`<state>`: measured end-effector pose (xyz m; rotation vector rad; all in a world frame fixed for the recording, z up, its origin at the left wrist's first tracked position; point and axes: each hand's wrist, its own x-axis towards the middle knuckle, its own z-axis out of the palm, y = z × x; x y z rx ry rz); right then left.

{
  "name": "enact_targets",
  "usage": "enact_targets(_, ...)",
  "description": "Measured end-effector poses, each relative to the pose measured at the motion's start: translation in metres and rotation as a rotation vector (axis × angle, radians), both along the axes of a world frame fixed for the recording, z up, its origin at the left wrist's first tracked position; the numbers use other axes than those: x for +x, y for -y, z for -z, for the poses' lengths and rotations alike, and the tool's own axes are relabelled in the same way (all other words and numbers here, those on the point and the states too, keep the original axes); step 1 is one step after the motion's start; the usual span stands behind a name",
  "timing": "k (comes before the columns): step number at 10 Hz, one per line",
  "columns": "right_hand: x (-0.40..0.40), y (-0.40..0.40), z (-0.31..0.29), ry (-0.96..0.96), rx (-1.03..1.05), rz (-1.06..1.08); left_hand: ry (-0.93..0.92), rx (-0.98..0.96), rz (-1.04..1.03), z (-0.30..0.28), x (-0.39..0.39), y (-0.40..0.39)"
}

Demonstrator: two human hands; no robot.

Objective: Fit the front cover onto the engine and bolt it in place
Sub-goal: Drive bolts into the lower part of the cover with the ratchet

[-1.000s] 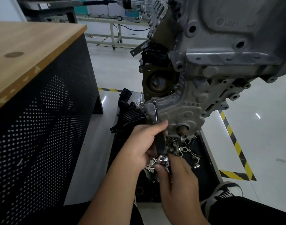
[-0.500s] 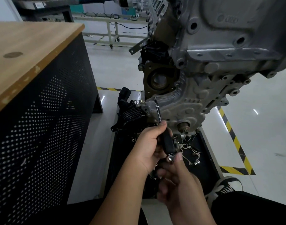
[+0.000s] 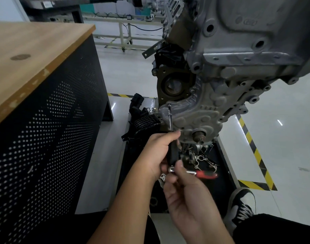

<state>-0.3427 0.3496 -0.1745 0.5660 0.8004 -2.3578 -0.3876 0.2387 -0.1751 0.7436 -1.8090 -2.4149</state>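
The grey engine (image 3: pixel 247 55) hangs at upper right, with the cast front cover (image 3: pixel 196 118) seated on its lower end. A thin extension bar (image 3: pixel 170 118) runs from a bolt on the cover's upper left edge down to a black handle. My left hand (image 3: pixel 157 152) grips that black handle just below the cover. My right hand (image 3: pixel 187 194) sits under it and holds the chrome head of a ratchet (image 3: pixel 200 174), whose red-and-black grip sticks out to the right.
A black parts tray (image 3: pixel 223 189) on the floor below the engine holds a black plastic housing (image 3: pixel 143 120), gaskets and loose metal parts. A wood-topped perforated black cabinet (image 3: pixel 45 106) stands close on the left. Yellow-black floor tape and my shoe (image 3: pixel 242 206) lie to the right.
The ratchet's red grip has swung out into view to the right of my right hand. My left hand stays on the black handle; the bar remains on the same bolt.
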Motion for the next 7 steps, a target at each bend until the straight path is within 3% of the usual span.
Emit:
enact_targets(1, 0.002, -0.003, 0.017, -0.528, 0.785, 0.034, -0.046, -0.037, -0.029, 0.003, -0.005, -0.007)
enact_targets(2, 0.003, -0.003, 0.009, -0.590, 0.848, 0.024, -0.060, -0.038, -0.020, 0.003, -0.006, -0.006)
enact_targets(3, -0.002, -0.011, -0.008, 0.122, -0.358, 0.019, 0.015, 0.018, 0.061, 0.003, -0.010, -0.004)
enact_targets(4, 0.002, -0.007, -0.011, 0.311, -0.594, -0.032, -0.004, 0.079, 0.084, 0.001, -0.007, 0.005)
enact_targets(5, 0.006, -0.001, -0.001, -0.245, 0.406, -0.079, 0.021, -0.107, 0.051, 0.010, -0.014, 0.000)
enact_targets(6, 0.006, 0.002, 0.003, -0.721, 1.069, -0.146, 0.007, -0.147, 0.071, 0.016, -0.011, -0.020)
enact_targets(7, -0.005, -0.008, -0.005, -0.066, 0.160, -0.090, -0.008, -0.107, 0.002, 0.010, -0.020, -0.002)
